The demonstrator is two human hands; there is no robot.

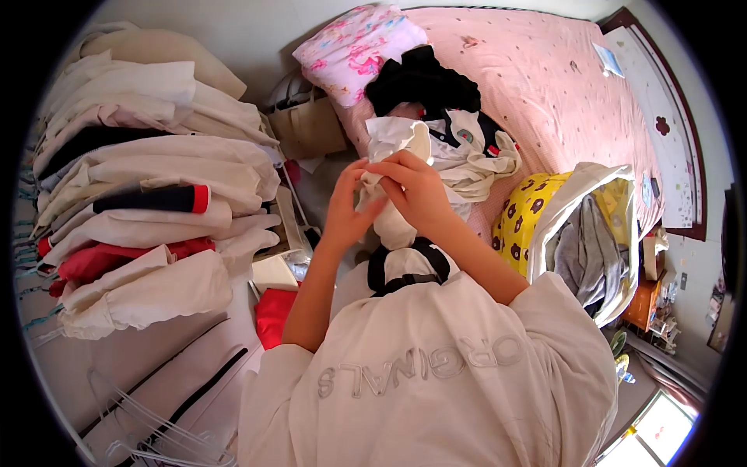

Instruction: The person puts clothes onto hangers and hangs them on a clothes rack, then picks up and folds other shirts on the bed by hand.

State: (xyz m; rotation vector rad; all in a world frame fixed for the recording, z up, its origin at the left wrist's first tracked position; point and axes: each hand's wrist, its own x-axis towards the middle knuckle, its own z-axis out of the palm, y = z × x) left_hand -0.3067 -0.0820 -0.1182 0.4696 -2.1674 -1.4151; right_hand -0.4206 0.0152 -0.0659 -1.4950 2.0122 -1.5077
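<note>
Both hands are close together in front of my chest, at the middle of the view. My left hand is closed on a bunched white garment, its fingertips near the other hand's. From the right side my right hand pinches the same garment, and its fingers partly hide the cloth. Part of the white cloth hangs below the hands. Just beyond, on the bed, lie a black garment and a rumpled pile of white and dark clothes.
Many clothes hang on a rack at the left, with white hangers below. A pink bed bears a floral pillow. At the right stands a yellow basket holding grey clothes. A beige bag sits beside the bed.
</note>
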